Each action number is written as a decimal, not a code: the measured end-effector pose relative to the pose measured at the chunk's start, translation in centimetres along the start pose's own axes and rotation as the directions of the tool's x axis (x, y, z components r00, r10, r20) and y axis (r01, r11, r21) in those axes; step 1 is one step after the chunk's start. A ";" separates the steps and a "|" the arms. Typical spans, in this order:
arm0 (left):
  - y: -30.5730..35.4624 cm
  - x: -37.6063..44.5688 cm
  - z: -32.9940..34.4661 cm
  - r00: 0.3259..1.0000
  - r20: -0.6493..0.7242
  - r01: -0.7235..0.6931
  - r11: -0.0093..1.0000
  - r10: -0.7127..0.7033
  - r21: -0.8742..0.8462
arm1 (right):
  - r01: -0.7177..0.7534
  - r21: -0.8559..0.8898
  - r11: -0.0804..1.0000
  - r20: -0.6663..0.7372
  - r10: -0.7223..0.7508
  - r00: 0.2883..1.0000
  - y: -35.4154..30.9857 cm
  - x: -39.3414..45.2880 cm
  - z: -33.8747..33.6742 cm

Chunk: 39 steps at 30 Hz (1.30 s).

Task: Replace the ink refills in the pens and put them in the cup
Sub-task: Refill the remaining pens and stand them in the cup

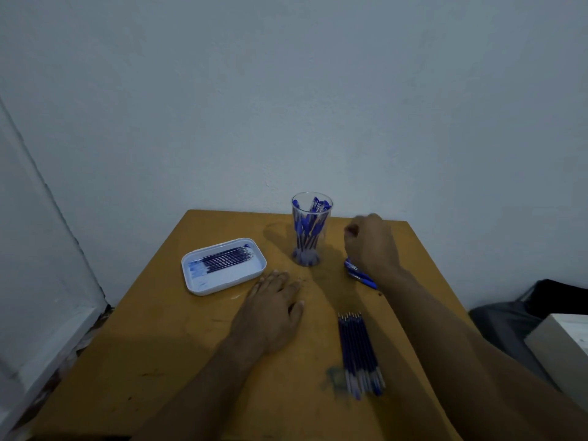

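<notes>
The left hand lies flat on the wooden table, fingers straight and lightly spread, holding nothing, just near-right of the white tray. In the tray lies a row of refills, presumably the used ones. Over on the right, the right hand hangs above the far right part of the table with its fingers curled in; whether it pinches anything, I cannot tell, the fingertips are blurred and turned away.

Now the key relation: the remaining pens lie on the table right under that right hand's heel, partly hidden by the wrist, their long axis running from far-left to near-right. The right hand is plainly the nearer one; the left is well apart from them.

The clear cup stands upright just left of the right hand, already packed with blue pens. A bundle of fresh refills lies near-right, between the two forearms, running near to far. My read: the right hand drops onto a pen next.
</notes>
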<state>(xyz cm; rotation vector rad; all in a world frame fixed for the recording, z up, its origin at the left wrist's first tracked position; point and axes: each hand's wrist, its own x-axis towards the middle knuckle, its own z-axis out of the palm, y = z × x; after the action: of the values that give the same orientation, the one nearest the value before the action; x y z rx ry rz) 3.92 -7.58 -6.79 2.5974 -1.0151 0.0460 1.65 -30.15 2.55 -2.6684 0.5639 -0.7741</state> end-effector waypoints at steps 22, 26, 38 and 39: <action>0.6 -0.1 -0.9 1.000 0.029 0.013 1.000 -0.013 -0.002 | 0.093 -0.225 0.970 0.189 -0.050 0.981 2.1 -3.6 0.2; 0.4 -0.3 -0.8 1.000 -0.017 0.012 0.995 -0.014 -0.096 | 0.186 -0.312 0.932 0.170 -0.137 0.976 -0.4 -4.3 -1.6; 1.7 -3.7 -4.0 0.970 0.141 0.217 0.454 -0.196 -0.864 | -0.709 0.633 0.310 0.701 0.159 0.695 -5.1 -9.3 -2.2; 1.8 -3.7 -4.2 0.965 0.202 0.253 0.394 -0.166 -0.883 | -0.727 0.642 0.243 0.713 0.159 0.683 -5.1 -9.7 -1.8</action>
<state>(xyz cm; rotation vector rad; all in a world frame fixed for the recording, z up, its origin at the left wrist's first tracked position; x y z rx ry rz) 0.38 -4.94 -2.86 1.6438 -0.4583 -0.5455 -5.46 -21.69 1.75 -1.3600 0.5204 -0.0337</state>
